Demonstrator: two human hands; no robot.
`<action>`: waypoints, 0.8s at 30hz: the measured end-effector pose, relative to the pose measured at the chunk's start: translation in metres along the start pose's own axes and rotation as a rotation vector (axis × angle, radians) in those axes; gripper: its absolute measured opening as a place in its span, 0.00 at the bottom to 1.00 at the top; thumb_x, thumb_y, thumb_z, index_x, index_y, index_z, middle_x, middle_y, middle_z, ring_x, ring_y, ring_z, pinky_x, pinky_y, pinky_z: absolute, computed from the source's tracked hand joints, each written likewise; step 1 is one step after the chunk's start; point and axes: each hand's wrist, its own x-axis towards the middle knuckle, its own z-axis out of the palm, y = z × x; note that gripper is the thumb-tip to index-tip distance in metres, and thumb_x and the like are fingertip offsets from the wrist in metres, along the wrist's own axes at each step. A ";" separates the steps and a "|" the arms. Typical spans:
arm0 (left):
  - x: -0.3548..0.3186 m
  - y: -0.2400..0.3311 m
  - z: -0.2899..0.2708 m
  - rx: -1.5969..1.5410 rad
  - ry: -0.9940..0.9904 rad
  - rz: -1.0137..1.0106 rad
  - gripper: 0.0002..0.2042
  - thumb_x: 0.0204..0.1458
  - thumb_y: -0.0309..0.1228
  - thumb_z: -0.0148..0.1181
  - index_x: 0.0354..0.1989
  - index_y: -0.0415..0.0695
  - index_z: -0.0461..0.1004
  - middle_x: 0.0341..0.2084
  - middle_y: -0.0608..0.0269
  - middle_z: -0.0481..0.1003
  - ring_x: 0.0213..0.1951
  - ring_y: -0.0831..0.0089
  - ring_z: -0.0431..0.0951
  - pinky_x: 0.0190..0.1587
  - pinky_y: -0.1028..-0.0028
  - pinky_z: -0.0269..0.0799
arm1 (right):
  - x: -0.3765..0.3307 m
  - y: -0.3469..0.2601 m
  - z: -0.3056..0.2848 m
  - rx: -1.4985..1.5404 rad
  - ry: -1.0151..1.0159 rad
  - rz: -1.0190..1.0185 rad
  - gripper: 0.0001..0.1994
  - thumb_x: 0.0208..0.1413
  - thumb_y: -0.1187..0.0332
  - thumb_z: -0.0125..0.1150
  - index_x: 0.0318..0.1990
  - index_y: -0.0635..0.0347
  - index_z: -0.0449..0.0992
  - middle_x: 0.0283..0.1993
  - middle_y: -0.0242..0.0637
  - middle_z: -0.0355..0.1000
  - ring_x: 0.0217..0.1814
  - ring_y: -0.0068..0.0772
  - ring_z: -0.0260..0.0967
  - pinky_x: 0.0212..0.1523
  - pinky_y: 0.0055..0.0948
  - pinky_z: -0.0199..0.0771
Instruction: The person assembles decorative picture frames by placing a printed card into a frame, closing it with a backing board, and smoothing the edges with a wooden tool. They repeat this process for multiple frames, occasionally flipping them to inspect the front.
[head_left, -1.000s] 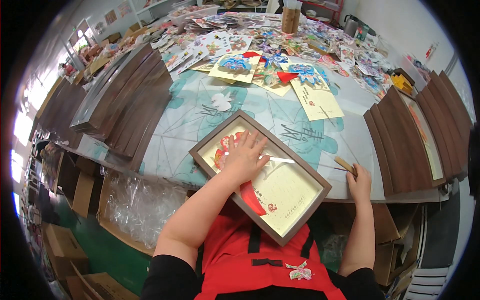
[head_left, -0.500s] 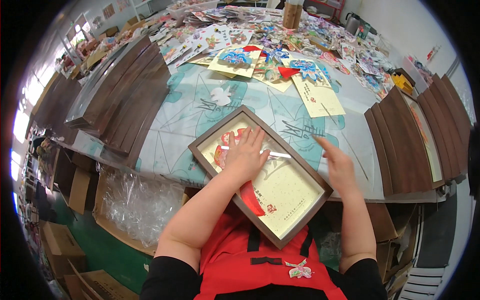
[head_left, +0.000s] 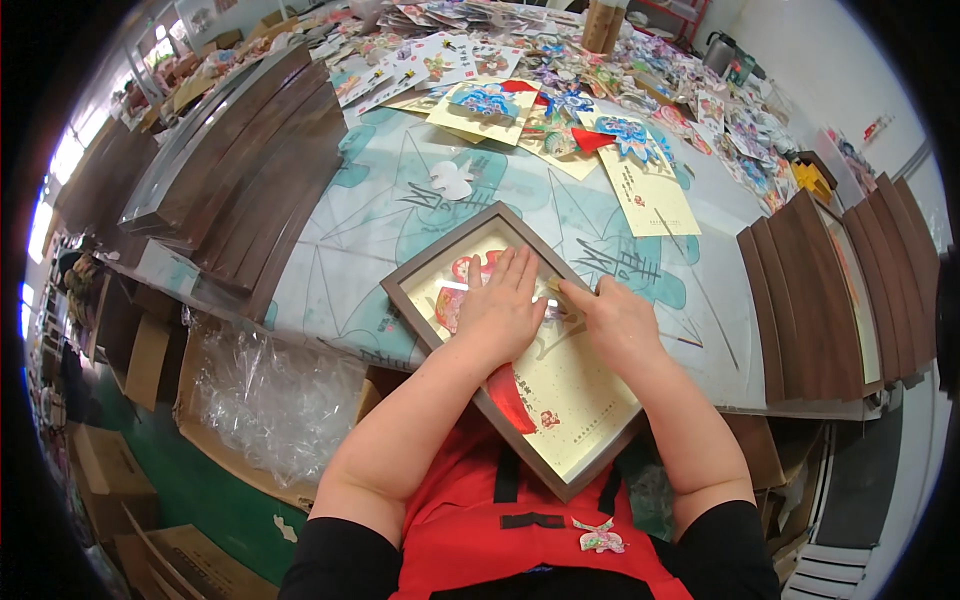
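A dark brown box frame rests slanted across the near table edge, its lower corner against my red apron. Inside lies a cream speckled card with a red ribbon and a pink-and-red paper figure, partly hidden by my fingers. My left hand lies flat over the upper half of the frame, fingers stretched and together. At the frame's right inner side, my right hand points its index finger inward, the other fingers curled. A small yellowish bit shows at its fingertip; I cannot make out what it is.
Stacked brown frames stand at left, more frames at right. Cream cards with blue cutouts and a white cutout lie beyond. A carton of clear plastic wrap sits below the table at left.
My right hand has moved left, from beside the frame to over its right inner side. My left hand stays on the frame, slightly shifted right.
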 end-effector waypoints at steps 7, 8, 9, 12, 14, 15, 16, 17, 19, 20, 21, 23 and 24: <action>0.000 0.000 0.001 0.017 0.009 0.007 0.28 0.60 0.42 0.42 0.65 0.37 0.53 0.66 0.53 0.53 0.68 0.61 0.52 0.66 0.47 0.43 | 0.009 -0.004 -0.011 -0.029 -0.102 0.007 0.24 0.48 0.74 0.55 0.55 0.41 0.72 0.35 0.40 0.68 0.37 0.42 0.73 0.33 0.37 0.74; 0.000 0.001 0.001 0.017 0.010 0.013 0.28 0.60 0.42 0.42 0.65 0.37 0.53 0.66 0.53 0.54 0.68 0.61 0.52 0.66 0.48 0.43 | 0.008 -0.005 -0.014 -0.039 -0.132 0.020 0.24 0.48 0.74 0.55 0.55 0.42 0.72 0.35 0.41 0.69 0.37 0.43 0.73 0.33 0.37 0.74; -0.001 0.000 0.001 0.018 0.012 0.014 0.28 0.60 0.42 0.42 0.65 0.37 0.53 0.66 0.53 0.54 0.68 0.61 0.52 0.66 0.48 0.43 | 0.007 -0.006 -0.018 -0.049 -0.163 0.028 0.23 0.48 0.74 0.55 0.55 0.43 0.72 0.35 0.41 0.69 0.36 0.43 0.73 0.33 0.38 0.74; 0.000 0.000 -0.003 0.027 0.013 0.018 0.28 0.60 0.42 0.42 0.65 0.37 0.53 0.66 0.53 0.54 0.67 0.61 0.53 0.66 0.48 0.43 | 0.010 -0.008 -0.019 -0.034 -0.147 0.029 0.23 0.48 0.74 0.55 0.54 0.44 0.72 0.35 0.42 0.69 0.36 0.44 0.73 0.33 0.38 0.73; -0.001 0.001 -0.002 0.013 0.012 0.012 0.28 0.60 0.42 0.43 0.65 0.37 0.54 0.66 0.53 0.54 0.67 0.61 0.53 0.66 0.48 0.43 | 0.009 -0.008 -0.018 -0.030 -0.141 0.031 0.22 0.48 0.75 0.55 0.53 0.45 0.72 0.35 0.43 0.69 0.35 0.44 0.73 0.32 0.39 0.73; -0.001 -0.001 -0.001 0.009 0.016 0.008 0.28 0.60 0.42 0.43 0.65 0.37 0.54 0.66 0.53 0.54 0.67 0.61 0.53 0.66 0.48 0.43 | 0.009 -0.007 -0.018 -0.041 -0.153 0.030 0.22 0.48 0.75 0.55 0.53 0.45 0.72 0.35 0.43 0.69 0.35 0.44 0.73 0.33 0.39 0.73; -0.001 -0.001 0.000 0.007 0.023 0.010 0.28 0.60 0.42 0.43 0.65 0.37 0.54 0.66 0.53 0.55 0.67 0.60 0.53 0.66 0.48 0.43 | 0.009 -0.007 -0.017 -0.052 -0.165 0.030 0.23 0.48 0.75 0.55 0.53 0.45 0.72 0.35 0.43 0.69 0.35 0.44 0.73 0.33 0.39 0.73; 0.000 -0.002 0.001 0.005 0.031 0.011 0.28 0.60 0.41 0.43 0.65 0.37 0.54 0.66 0.53 0.55 0.67 0.60 0.53 0.66 0.48 0.43 | 0.010 -0.007 -0.017 -0.030 -0.114 0.029 0.21 0.49 0.74 0.54 0.52 0.45 0.74 0.33 0.42 0.68 0.33 0.45 0.72 0.31 0.40 0.72; -0.001 0.000 0.002 -0.005 0.030 0.014 0.28 0.60 0.41 0.44 0.65 0.37 0.54 0.66 0.53 0.55 0.67 0.60 0.53 0.66 0.48 0.43 | 0.008 -0.008 -0.014 0.017 -0.022 0.035 0.18 0.52 0.73 0.52 0.50 0.45 0.76 0.28 0.41 0.65 0.28 0.47 0.70 0.28 0.40 0.69; -0.002 0.000 0.001 -0.011 0.027 0.012 0.28 0.60 0.41 0.44 0.65 0.37 0.54 0.66 0.53 0.55 0.67 0.60 0.53 0.66 0.48 0.43 | 0.007 -0.007 -0.012 0.019 -0.036 0.024 0.18 0.52 0.73 0.51 0.50 0.45 0.76 0.28 0.41 0.66 0.28 0.47 0.69 0.28 0.40 0.69; -0.001 -0.001 0.000 -0.012 0.029 0.009 0.28 0.60 0.41 0.44 0.65 0.37 0.54 0.66 0.53 0.55 0.67 0.60 0.53 0.66 0.48 0.43 | 0.010 -0.004 -0.011 0.019 -0.044 0.010 0.18 0.52 0.73 0.51 0.50 0.45 0.76 0.28 0.42 0.66 0.28 0.47 0.69 0.28 0.40 0.69; 0.000 -0.001 0.001 -0.015 0.036 0.014 0.28 0.60 0.41 0.44 0.65 0.37 0.54 0.66 0.53 0.55 0.67 0.60 0.53 0.66 0.48 0.43 | 0.011 -0.004 -0.013 0.005 -0.061 0.009 0.18 0.52 0.73 0.51 0.51 0.45 0.76 0.29 0.42 0.66 0.27 0.47 0.69 0.28 0.41 0.69; -0.002 0.000 0.003 -0.019 0.033 0.014 0.28 0.60 0.41 0.43 0.65 0.37 0.54 0.66 0.53 0.55 0.67 0.60 0.53 0.66 0.48 0.43 | 0.009 -0.006 -0.015 -0.006 -0.077 0.022 0.18 0.52 0.73 0.52 0.51 0.45 0.76 0.29 0.42 0.66 0.27 0.47 0.70 0.28 0.41 0.69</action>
